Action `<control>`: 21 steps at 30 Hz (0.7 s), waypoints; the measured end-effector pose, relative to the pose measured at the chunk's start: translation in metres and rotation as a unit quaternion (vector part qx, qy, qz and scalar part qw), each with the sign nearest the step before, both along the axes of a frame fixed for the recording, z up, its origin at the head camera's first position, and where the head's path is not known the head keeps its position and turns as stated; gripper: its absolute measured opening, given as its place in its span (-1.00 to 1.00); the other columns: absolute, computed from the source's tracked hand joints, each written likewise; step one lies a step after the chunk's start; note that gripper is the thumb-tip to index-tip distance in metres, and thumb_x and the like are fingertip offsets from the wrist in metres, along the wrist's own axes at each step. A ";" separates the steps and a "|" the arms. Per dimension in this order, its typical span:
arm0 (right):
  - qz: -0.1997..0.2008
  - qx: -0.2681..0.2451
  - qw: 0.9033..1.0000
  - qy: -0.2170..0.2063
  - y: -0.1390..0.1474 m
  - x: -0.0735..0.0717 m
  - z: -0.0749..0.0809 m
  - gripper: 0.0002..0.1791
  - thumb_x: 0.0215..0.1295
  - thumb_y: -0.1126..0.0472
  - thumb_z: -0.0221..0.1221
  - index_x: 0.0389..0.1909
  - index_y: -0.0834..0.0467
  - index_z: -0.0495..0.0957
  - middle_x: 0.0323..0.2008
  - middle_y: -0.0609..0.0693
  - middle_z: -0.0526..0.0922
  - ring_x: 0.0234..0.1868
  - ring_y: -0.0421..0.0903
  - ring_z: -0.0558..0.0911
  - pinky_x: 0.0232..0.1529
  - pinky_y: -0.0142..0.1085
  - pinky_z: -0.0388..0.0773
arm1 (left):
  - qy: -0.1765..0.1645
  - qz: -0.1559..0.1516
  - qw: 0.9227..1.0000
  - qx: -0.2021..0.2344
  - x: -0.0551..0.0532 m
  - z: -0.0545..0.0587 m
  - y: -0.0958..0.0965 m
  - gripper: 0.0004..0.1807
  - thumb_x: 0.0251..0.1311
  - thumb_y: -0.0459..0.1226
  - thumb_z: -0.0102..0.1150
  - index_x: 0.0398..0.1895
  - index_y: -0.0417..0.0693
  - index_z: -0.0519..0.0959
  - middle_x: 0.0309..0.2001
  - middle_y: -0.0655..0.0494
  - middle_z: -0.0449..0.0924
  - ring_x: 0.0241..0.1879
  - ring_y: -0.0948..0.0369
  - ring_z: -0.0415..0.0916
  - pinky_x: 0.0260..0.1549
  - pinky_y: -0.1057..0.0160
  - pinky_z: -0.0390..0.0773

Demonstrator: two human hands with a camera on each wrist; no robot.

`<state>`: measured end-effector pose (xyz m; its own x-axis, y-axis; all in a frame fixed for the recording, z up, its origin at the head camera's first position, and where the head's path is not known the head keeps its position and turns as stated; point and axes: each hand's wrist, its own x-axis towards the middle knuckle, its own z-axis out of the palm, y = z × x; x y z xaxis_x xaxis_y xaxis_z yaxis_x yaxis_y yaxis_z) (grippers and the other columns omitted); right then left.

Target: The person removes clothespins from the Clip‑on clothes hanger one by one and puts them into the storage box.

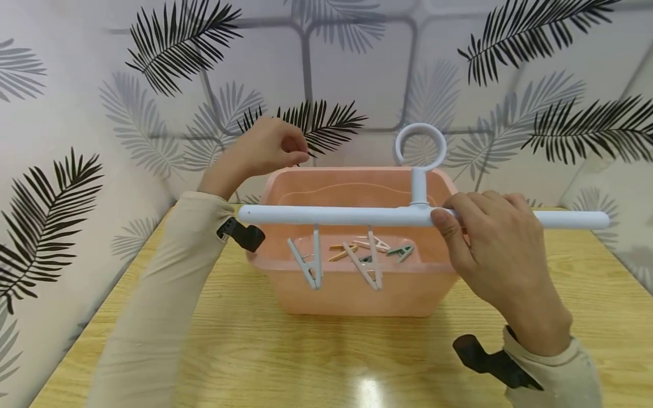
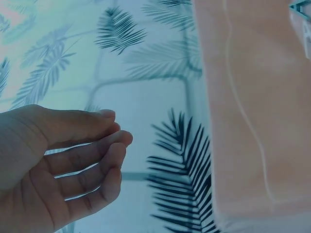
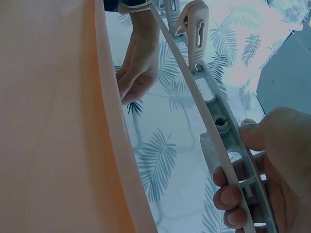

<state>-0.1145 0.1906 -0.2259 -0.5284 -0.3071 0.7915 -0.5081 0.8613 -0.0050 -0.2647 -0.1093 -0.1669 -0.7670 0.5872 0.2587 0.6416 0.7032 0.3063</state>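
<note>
Over the glossy wood-grain table (image 1: 245, 345), the right hand (image 1: 497, 258) is firmly gripping a smooth, ring-topped plastic hanger (image 1: 398, 216) across frame centre, two V-shaped clips (image 1: 317, 258) dangling, while the left hand (image 1: 270, 148) is hovering upper left, loosely curled, empty.

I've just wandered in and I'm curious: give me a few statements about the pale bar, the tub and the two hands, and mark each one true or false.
1. The right hand holds the pale bar. True.
2. The left hand holds the other end of the bar. False: it is apart from the bar and holds nothing.
3. Two clips hang from the bar. True.
4. The tub has nothing inside. False: several loose clips lie in it.
5. The tub stands on the wooden table. True.
6. The bar's ring hangs below the bar. False: it stands above it.
</note>
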 end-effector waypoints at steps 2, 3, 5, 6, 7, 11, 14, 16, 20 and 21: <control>0.001 0.000 1.000 0.001 -0.001 0.000 0.000 -0.25 0.49 -0.26 -0.35 -0.41 0.27 0.55 -0.56 0.10 0.57 -0.51 0.11 0.51 -0.36 -0.04 0.31 | 0.007 0.018 1.000 0.016 0.003 0.002 -0.010 -0.87 0.25 -0.33 0.18 -0.27 -0.22 0.66 -0.35 -0.07 0.68 -0.31 0.06 0.60 -0.21 0.10 0.52; 0.002 0.000 1.000 0.002 -0.001 0.000 0.000 -0.25 0.49 -0.26 -0.35 -0.41 0.27 0.55 -0.56 0.10 0.57 -0.51 0.11 0.51 -0.35 -0.03 0.31 | 0.011 0.026 0.999 0.022 0.005 0.003 -0.015 -0.86 0.25 -0.32 0.17 -0.26 -0.22 0.66 -0.36 -0.06 0.68 -0.33 0.07 0.59 -0.23 0.11 0.51; 0.003 0.000 1.000 0.003 -0.001 0.000 0.000 -0.25 0.49 -0.26 -0.34 -0.41 0.27 0.55 -0.56 0.10 0.57 -0.51 0.11 0.51 -0.35 -0.03 0.31 | 0.016 0.038 0.999 0.025 0.011 0.003 -0.024 -0.85 0.27 -0.31 0.15 -0.25 -0.21 0.66 -0.40 -0.03 0.67 -0.37 0.10 0.58 -0.28 0.14 0.49; 0.003 0.000 1.000 0.003 -0.002 0.000 0.000 -0.25 0.49 -0.26 -0.34 -0.42 0.27 0.55 -0.56 0.10 0.57 -0.51 0.11 0.51 -0.35 -0.03 0.31 | 0.019 0.040 0.999 0.025 0.015 0.003 -0.027 -0.86 0.27 -0.32 0.15 -0.26 -0.21 0.66 -0.42 -0.02 0.67 -0.38 0.11 0.57 -0.30 0.15 0.49; 0.004 0.000 1.000 0.004 -0.002 0.000 0.000 -0.25 0.49 -0.26 -0.34 -0.42 0.27 0.55 -0.56 0.10 0.57 -0.51 0.11 0.51 -0.35 -0.03 0.31 | 0.019 0.041 0.999 0.025 0.019 0.002 -0.030 -0.86 0.27 -0.32 0.16 -0.27 -0.20 0.66 -0.43 -0.01 0.66 -0.40 0.12 0.56 -0.32 0.16 0.49; 0.003 -0.002 1.000 0.001 -0.002 -0.001 -0.001 -0.25 0.48 -0.27 -0.34 -0.42 0.26 0.56 -0.54 0.10 0.59 -0.50 0.10 0.52 -0.35 -0.05 0.31 | 0.023 0.034 0.999 0.024 0.037 -0.005 -0.041 -0.89 0.25 -0.33 0.20 -0.29 -0.18 0.67 -0.42 0.03 0.67 -0.40 0.16 0.58 -0.33 0.16 0.53; 0.002 -0.004 1.000 -0.005 -0.002 -0.001 -0.001 -0.24 0.48 -0.27 -0.34 -0.41 0.26 0.56 -0.52 0.11 0.61 -0.48 0.11 0.53 -0.34 -0.05 0.30 | 0.025 0.022 0.999 0.033 0.052 -0.014 -0.049 -0.89 0.25 -0.34 0.21 -0.27 -0.20 0.67 -0.39 0.00 0.68 -0.37 0.16 0.62 -0.32 0.13 0.57; 0.003 -0.004 1.000 -0.008 -0.003 -0.001 -0.001 -0.24 0.48 -0.28 -0.35 -0.41 0.26 0.56 -0.52 0.10 0.60 -0.49 0.10 0.52 -0.34 -0.06 0.29 | 0.024 0.017 0.999 0.044 0.061 -0.021 -0.053 -0.89 0.25 -0.35 0.21 -0.26 -0.22 0.66 -0.38 -0.01 0.69 -0.38 0.16 0.62 -0.33 0.14 0.57; 0.006 0.002 1.000 -0.007 -0.004 -0.001 -0.002 -0.25 0.48 -0.27 -0.35 -0.43 0.26 0.55 -0.57 0.08 0.57 -0.52 0.09 0.49 -0.36 -0.07 0.27 | 0.034 0.007 0.998 0.062 0.075 -0.036 -0.057 -0.93 0.21 -0.41 0.22 -0.28 -0.23 0.65 -0.42 0.02 0.68 -0.42 0.19 0.61 -0.36 0.17 0.57; 0.007 0.003 1.000 -0.007 -0.005 -0.001 -0.002 -0.25 0.48 -0.27 -0.35 -0.43 0.25 0.54 -0.58 0.08 0.56 -0.52 0.09 0.48 -0.36 -0.07 0.27 | 0.035 0.008 0.997 0.068 0.078 -0.039 -0.058 -0.93 0.18 -0.44 0.21 -0.29 -0.23 0.65 -0.43 0.03 0.68 -0.43 0.19 0.61 -0.36 0.16 0.57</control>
